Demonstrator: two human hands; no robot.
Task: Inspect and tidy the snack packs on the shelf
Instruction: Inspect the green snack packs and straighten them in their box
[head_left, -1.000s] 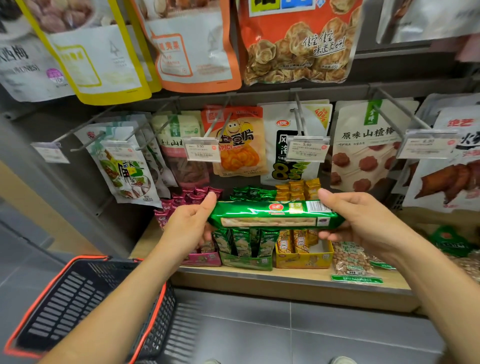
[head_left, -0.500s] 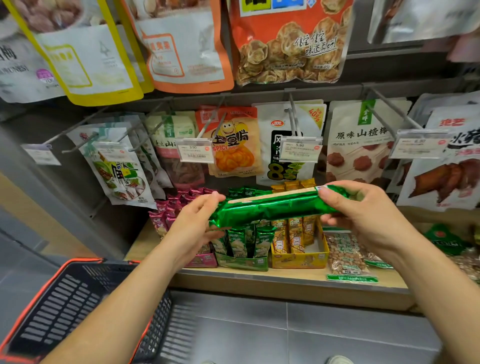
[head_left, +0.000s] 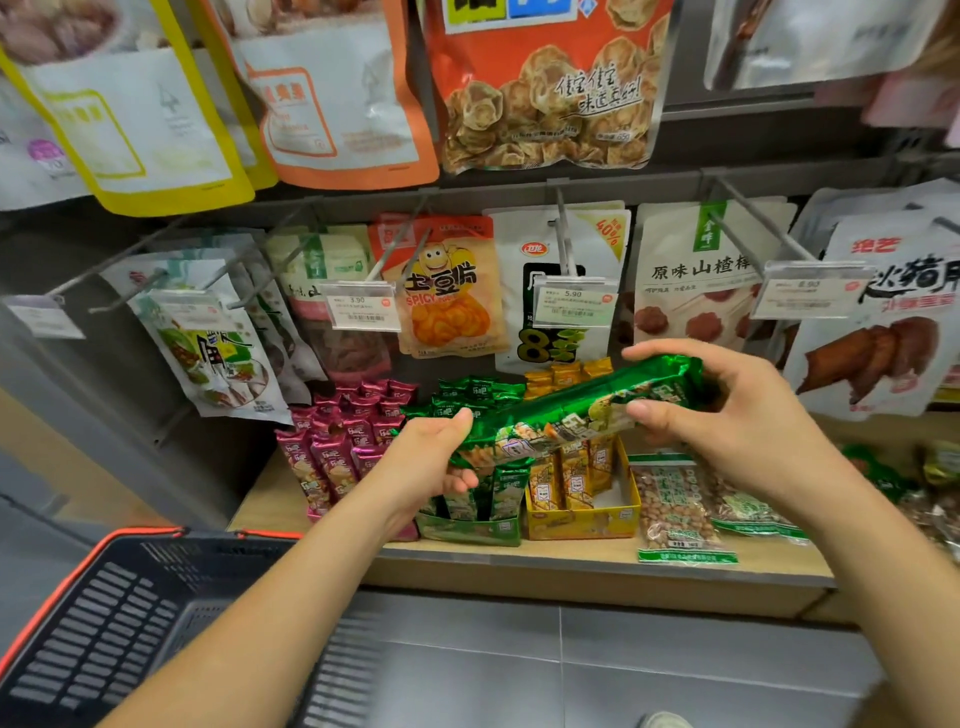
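Hands: L (head_left: 431, 462) & R (head_left: 727, 410) each grip green snack pack (head_left: 566, 410) ends, tilted.

Grey tiled floor (head_left: 623, 670) below a light wooden shelf (head_left: 270, 501) with a grey front edge; grey back panel (head_left: 62, 244) carrying slanted metal peg hooks (head_left: 564, 234); black, orange-rimmed basket (head_left: 104, 623) at lower left.

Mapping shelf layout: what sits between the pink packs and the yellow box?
Head view: a green box of upright packs stands between the pink packs and the yellow box, partly hidden behind the left hand and the held green pack.
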